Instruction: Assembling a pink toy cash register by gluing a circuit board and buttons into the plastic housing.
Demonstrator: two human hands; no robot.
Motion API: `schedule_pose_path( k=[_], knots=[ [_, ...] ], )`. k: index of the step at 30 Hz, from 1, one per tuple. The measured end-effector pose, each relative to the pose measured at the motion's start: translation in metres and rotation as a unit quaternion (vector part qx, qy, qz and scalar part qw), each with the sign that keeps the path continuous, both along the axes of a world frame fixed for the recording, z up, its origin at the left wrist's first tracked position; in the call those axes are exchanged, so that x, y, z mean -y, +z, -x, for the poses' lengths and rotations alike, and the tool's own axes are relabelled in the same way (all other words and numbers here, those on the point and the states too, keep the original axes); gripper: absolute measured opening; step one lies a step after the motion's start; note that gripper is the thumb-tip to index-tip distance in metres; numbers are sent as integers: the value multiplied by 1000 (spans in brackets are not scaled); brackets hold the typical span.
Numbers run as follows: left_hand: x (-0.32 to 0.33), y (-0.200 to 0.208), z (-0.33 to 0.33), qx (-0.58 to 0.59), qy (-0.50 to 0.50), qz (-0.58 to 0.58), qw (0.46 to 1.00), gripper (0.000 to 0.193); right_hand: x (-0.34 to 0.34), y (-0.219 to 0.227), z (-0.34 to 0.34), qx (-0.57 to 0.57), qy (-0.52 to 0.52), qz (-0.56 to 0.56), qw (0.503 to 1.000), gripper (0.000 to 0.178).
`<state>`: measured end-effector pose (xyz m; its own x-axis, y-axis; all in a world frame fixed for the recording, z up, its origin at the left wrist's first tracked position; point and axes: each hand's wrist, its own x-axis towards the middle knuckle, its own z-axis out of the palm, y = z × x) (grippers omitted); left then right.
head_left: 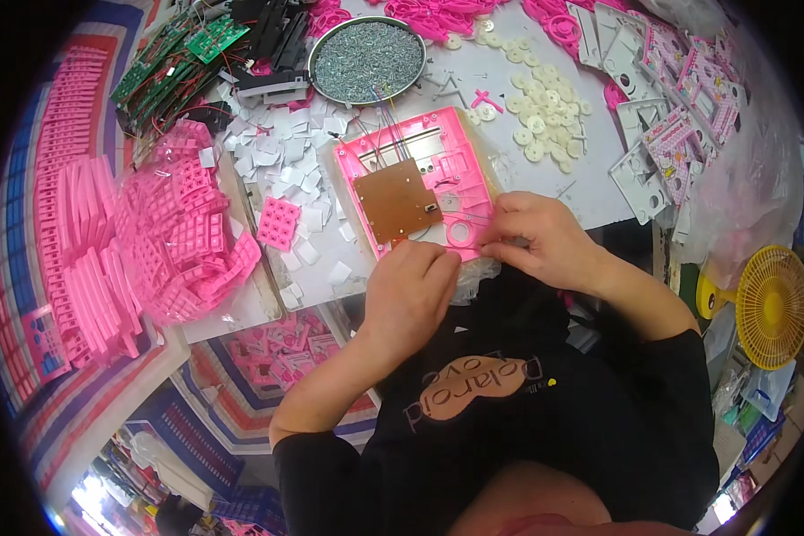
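Observation:
A pink plastic housing (466, 170) lies inner side up on the table in front of me, on a sheet of clear plastic. Inside it sits a brown circuit board (393, 198), with thin wires running up from it past the housing's far edge. My left hand (409, 290) is closed at the near edge of the housing, just below the board; what its fingertips pinch is hidden. At the near right corner, beside a round ring in the housing, my right hand (534, 234) has thumb and fingers drawn together. Whatever they hold there is too small to make out.
A round metal tray of small screws (367, 61) stands beyond the housing. White discs (545, 112) lie to the right, paper squares (272, 147) to the left. A bag of pink keypads (174, 232), green circuit boards (183, 54), grey panels (643, 170) and a yellow fan (771, 305) surround the work area.

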<state>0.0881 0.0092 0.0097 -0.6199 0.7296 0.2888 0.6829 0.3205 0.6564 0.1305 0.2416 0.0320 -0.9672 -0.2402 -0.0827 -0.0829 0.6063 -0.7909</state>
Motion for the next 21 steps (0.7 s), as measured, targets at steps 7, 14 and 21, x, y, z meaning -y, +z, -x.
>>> schedule_pose_path(
  k=[7,14,21],
  knots=[
    [2,-5,5,-9,-13,30,999,17,-13,-35,-2,-215,104,-21,971,14],
    [6,-7,10,-18,-30,50,998,16,-6,-27,-5,-231,119,-68,963,14],
    [6,-9,11,-66,-72,59,993,38,-14,-37,-4,-195,103,-17,975,22]
  ],
)
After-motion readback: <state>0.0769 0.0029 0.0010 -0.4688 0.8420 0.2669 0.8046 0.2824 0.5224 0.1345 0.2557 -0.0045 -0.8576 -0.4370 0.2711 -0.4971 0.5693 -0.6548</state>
